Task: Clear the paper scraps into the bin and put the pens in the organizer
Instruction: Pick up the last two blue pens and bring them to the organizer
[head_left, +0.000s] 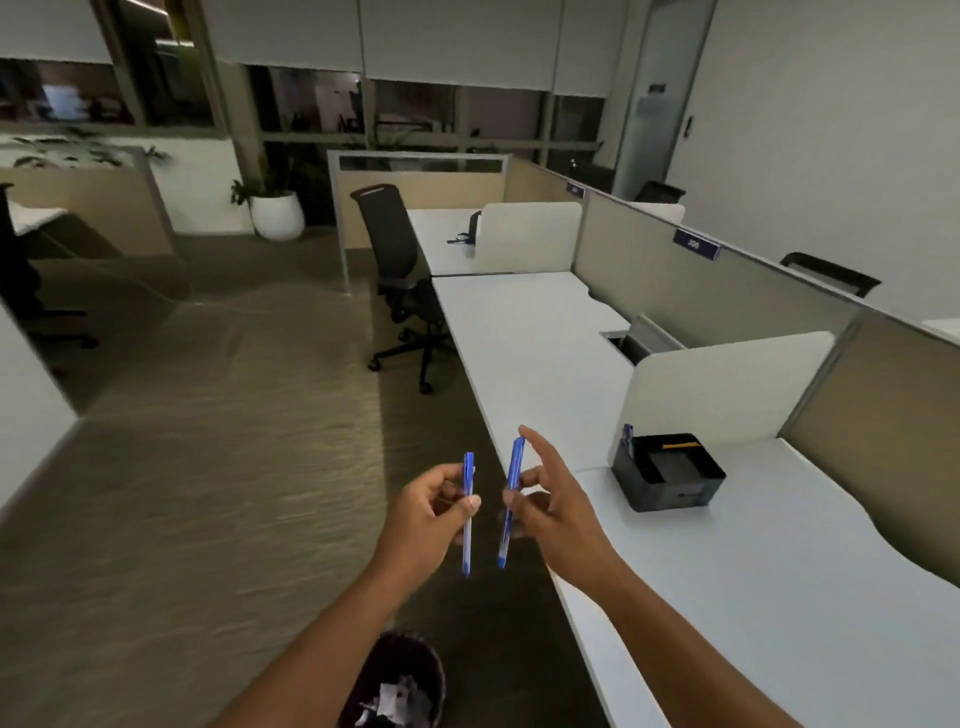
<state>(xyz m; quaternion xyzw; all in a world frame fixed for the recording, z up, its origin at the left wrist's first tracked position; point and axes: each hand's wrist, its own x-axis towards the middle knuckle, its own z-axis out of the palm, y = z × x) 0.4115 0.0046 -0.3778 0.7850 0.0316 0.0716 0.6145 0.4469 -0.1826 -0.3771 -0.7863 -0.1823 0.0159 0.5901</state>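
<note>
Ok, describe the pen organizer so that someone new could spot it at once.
Start at the long white desk on the right and find the nearer rounded white divider panel. Just before it sits the pen organizer, a small black open-topped box with compartments. One blue pen stands in its far-left corner.

Dim, even indoor light; soft motion blur throughout, strongest at the far windows (322, 104); wide-angle bending at frame edges.
</note>
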